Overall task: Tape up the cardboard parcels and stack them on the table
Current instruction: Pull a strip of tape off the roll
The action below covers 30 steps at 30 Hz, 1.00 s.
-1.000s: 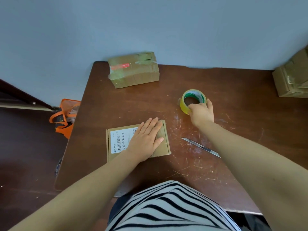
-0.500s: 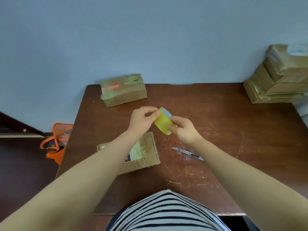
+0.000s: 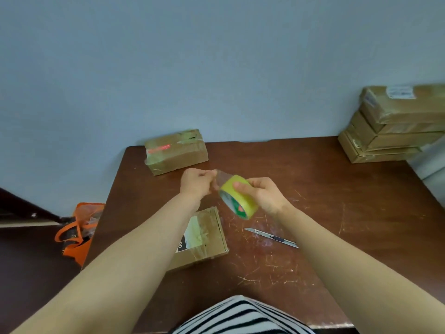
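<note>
While a striped shirt [image 3: 240,317] shows at the near edge of the desk [image 3: 349,237], both bare forearms reach forward over the scratched brown top. Under the left forearm, close to the left edge, a flat cardboard parcel [image 3: 209,239] lies on the desk, its white label partly hidden by the arm. Just to its right, towards the middle, a slim box cutter [image 3: 272,238] lies apart from the parcel.

Farther in, both hands are raised above the middle of the desk. The right hand [image 3: 265,194] grips a yellow roll of tape [image 3: 237,198], fingers curled over its outer band, with the roll tilted. The left hand [image 3: 196,183] pinches the loose end of the clear tape [image 3: 222,175], and a short strip is stretched between fingertips and roll.

Beyond the hands, a taped parcel [image 3: 177,151] sits at the far left corner. At the far right corner a stack of parcels [image 3: 395,126] stands against the pale blue wall [image 3: 216,68]. Off the desk's left edge, an orange bag [image 3: 77,232] sits on the dark floor.
</note>
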Available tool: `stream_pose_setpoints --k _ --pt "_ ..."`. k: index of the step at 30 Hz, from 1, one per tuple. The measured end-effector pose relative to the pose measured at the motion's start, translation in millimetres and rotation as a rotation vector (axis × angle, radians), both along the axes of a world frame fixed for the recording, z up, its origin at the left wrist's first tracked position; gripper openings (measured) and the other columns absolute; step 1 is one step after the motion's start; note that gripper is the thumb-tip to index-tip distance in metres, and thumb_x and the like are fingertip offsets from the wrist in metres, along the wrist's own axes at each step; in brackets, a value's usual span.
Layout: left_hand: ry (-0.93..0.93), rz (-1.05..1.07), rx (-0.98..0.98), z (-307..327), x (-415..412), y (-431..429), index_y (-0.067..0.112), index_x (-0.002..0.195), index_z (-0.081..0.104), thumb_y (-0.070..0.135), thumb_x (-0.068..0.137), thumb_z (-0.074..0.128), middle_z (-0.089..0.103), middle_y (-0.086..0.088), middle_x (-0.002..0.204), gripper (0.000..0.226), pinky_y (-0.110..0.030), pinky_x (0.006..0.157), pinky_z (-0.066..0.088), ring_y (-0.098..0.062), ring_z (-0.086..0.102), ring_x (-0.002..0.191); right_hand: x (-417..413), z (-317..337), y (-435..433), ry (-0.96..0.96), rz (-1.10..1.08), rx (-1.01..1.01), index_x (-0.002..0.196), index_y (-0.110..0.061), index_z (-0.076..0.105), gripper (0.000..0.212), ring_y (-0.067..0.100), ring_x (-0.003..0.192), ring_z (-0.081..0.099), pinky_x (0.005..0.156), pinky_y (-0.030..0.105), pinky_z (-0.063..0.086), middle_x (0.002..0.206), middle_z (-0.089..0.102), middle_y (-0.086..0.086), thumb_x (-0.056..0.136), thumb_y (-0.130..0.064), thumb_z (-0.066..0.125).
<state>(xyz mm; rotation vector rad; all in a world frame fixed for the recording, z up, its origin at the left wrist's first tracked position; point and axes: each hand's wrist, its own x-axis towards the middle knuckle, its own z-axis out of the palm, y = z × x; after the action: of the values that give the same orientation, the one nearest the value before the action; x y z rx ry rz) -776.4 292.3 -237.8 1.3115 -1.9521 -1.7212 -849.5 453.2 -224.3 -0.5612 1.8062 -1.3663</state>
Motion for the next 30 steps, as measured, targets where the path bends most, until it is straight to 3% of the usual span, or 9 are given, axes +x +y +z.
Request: stream_pose_setpoints --k 4,6,8,13,17,19,23,27,30 --pt "0.022 0.048 0.043 11 -3 -12 0.014 0.071 0.061 0.017 0.088 0.067 0.063 0.001 0.066 0.019 -0.022 0.077 0.040 -0.002 0.059 0.041 -6 1 8 -0.028 0.010 0.011 0.078 -0.010 0.068 0.017 0.011 0.055 0.060 0.051 0.019 0.046 0.063 0.066 -0.001 0.088 -0.023 0.064" --pt "0.015 0.065 0.065 11 -1 -12 0.014 0.071 0.058 0.017 0.088 0.067 0.062 0.000 0.069 0.020 -0.010 0.059 0.042 -0.001 0.059 0.039 -7 -1 12 -0.023 0.065 0.029 0.083 -0.009 0.068 0.013 0.013 0.058 0.062 0.054 0.020 0.048 0.065 0.068 0.002 0.088 -0.018 0.062" --pt "0.005 0.073 0.080 12 1 -10 0.012 0.074 0.058 0.016 0.088 0.067 0.062 -0.002 0.072 0.017 -0.007 0.041 0.039 0.000 0.058 0.039 -9 -2 14 -0.026 0.083 0.055 0.089 -0.007 0.070 0.015 0.014 0.063 0.064 0.059 0.021 0.050 0.071 0.069 0.003 0.088 -0.020 0.064" --pt "-0.026 0.115 0.113 9 6 -12 0.013 0.076 0.058 0.018 0.088 0.068 0.063 0.000 0.073 0.017 -0.018 0.059 0.039 0.000 0.059 0.040 -21 -7 22 0.092 0.101 0.188 0.090 -0.001 0.069 0.036 0.014 0.066 0.060 0.062 0.026 0.048 0.075 0.067 0.003 0.084 -0.036 0.069" --pt "0.007 0.131 0.114 10 2 -17 0.012 0.074 0.058 0.017 0.088 0.068 0.062 -0.001 0.071 0.018 -0.014 0.056 0.045 -0.001 0.058 0.039 -28 -12 32 0.041 0.168 0.184 0.086 -0.013 0.071 0.015 0.013 0.072 0.062 0.074 0.027 0.049 0.078 0.069 0.001 0.083 -0.027 0.071" --pt "-0.012 0.141 0.115 9 1 -19 0.013 0.074 0.058 0.018 0.087 0.069 0.062 0.000 0.071 0.018 -0.017 0.063 0.046 0.000 0.059 0.039 -30 -17 37 0.033 0.190 0.198 0.090 -0.010 0.072 0.017 0.013 0.077 0.062 0.080 0.029 0.046 0.081 0.070 0.001 0.085 -0.026 0.068" --pt "-0.040 0.161 0.166 0 1 -13 0.012 0.077 0.059 0.017 0.088 0.068 0.064 -0.002 0.074 0.015 -0.013 0.048 0.043 -0.001 0.060 0.041 -42 -14 39 0.016 0.106 0.184 0.084 -0.007 0.073 0.030 0.012 0.067 0.063 0.072 0.027 0.050 0.072 0.070 -0.001 0.080 -0.037 0.071" --pt "-0.032 0.209 0.167 -2 -4 -17 0.014 0.078 0.061 0.019 0.087 0.069 0.065 0.002 0.073 0.013 -0.024 0.067 0.042 0.001 0.060 0.043 -55 -17 52 0.180 0.111 0.381 0.070 -0.011 0.070 0.049 0.009 0.055 0.060 0.056 0.023 0.049 0.060 0.064 -0.004 0.073 -0.059 0.069" --pt "-0.013 0.207 0.140 1 -10 -23 0.013 0.078 0.060 0.019 0.088 0.068 0.065 0.002 0.074 0.014 -0.024 0.071 0.044 0.001 0.060 0.044 -60 -22 74 0.124 0.085 0.357 0.078 -0.009 0.072 0.053 0.011 0.065 0.063 0.063 0.019 0.047 0.065 0.068 -0.004 0.065 -0.061 0.068"
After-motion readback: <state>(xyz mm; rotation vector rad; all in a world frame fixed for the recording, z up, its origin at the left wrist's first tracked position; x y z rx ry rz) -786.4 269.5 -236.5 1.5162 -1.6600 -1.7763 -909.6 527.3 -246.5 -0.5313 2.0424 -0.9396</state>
